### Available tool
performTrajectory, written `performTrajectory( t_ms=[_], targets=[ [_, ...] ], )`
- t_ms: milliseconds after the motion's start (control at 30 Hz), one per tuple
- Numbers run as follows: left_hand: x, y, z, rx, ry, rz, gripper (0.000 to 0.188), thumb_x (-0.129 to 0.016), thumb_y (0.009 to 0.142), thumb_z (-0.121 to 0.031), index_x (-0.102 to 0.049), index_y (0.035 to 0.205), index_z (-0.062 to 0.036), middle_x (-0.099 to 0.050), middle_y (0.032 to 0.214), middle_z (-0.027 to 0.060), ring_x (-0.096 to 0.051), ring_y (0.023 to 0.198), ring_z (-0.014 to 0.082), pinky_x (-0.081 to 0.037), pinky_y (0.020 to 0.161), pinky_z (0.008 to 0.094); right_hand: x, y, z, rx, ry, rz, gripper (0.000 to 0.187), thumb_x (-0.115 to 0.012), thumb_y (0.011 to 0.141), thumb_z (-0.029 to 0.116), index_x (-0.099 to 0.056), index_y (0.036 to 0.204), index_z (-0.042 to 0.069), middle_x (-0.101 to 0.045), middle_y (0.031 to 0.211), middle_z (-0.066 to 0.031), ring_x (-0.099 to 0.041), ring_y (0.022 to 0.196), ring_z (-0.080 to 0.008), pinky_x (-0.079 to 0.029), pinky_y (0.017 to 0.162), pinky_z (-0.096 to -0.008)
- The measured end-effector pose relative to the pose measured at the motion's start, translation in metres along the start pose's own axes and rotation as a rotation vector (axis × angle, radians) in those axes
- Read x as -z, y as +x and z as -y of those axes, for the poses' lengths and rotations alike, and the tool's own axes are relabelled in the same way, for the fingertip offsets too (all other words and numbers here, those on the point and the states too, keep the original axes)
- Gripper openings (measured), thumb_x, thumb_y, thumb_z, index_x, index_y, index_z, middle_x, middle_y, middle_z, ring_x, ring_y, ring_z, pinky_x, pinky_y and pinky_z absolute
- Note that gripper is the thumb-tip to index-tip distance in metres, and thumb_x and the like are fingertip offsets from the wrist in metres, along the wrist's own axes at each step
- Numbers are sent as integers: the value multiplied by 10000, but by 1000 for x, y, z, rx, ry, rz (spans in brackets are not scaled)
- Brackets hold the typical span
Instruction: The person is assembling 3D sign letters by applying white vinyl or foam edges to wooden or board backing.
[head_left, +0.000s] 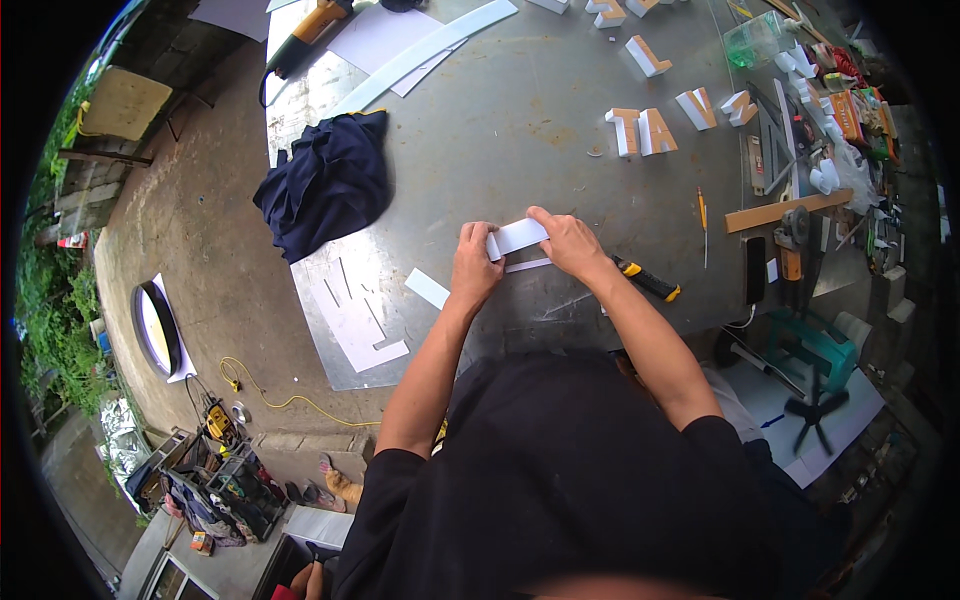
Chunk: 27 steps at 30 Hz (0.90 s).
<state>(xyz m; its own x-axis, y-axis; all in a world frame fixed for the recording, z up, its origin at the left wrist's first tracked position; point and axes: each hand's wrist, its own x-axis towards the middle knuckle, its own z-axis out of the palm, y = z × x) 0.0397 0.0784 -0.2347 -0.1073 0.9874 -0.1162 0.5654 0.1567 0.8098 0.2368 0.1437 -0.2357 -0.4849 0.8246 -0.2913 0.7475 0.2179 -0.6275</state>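
Between my two hands is a short white strip (pixel 521 236), raised a little above the metal table (pixel 480 130). My left hand (pixel 477 265) is closed around its left end, where a small white face stands at an angle to the strip. The fingers of my right hand (pixel 570 243) pinch the right end. A thin white sliver (pixel 528 265) lies just below the strip, and a white rectangular offcut (pixel 427 288) is beside my left wrist. Close to my right forearm rests a yellow and black utility knife (pixel 648 280).
A white sheet with cut-outs (pixel 350 320) lies at the near left, below a dark blue cloth (pixel 330 180). Several white block letters with tan faces (pixel 640 133) stand at the far right. A phone (pixel 753 268), a wooden strip (pixel 785 212) and assorted tools crowd the right edge.
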Motion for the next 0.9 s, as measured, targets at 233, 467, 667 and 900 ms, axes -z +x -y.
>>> performTrajectory(
  t_ms=[233, 467, 667, 900],
  targets=[
    [18, 4, 2, 15, -89, 47, 456, -800, 684, 27, -625, 1100, -33, -616, 978, 125, -637, 800, 250, -530, 702, 353, 27, 0, 14, 23, -63, 110, 498, -739, 800, 85, -579, 1271, 87, -710, 966, -217, -679, 959, -423, -543, 819, -508],
    [122, -6, -93, 47, -326, 342, 526, -899, 586, -213, -682, 1035, -45, -657, 881, 39, -588, 851, 161, -459, 795, 308, 169, -30, 103, 209, 96, 251, 447, -801, 681, 231, -673, 1068, 47, -595, 708, -113, -599, 667, -322, -454, 627, -422],
    [156, -41, -153, 22, -578, 298, 512, -829, 633, -184, -612, 1077, -45, -667, 964, 53, -628, 941, 137, -476, 873, 311, 245, -49, 168, 229, 31, 440, 455, -797, 626, 268, -678, 991, 23, -536, 722, -66, -533, 679, -256, -420, 658, -378],
    [177, -71, -174, 63, -846, 128, 481, -818, 620, -139, -602, 1033, -20, -648, 929, 34, -623, 873, 117, -489, 815, 278, 247, -97, 216, 544, -79, 58, 486, -823, 656, 233, -708, 1092, 52, -580, 1076, -124, -568, 995, -278, -475, 867, -395]
  ],
)
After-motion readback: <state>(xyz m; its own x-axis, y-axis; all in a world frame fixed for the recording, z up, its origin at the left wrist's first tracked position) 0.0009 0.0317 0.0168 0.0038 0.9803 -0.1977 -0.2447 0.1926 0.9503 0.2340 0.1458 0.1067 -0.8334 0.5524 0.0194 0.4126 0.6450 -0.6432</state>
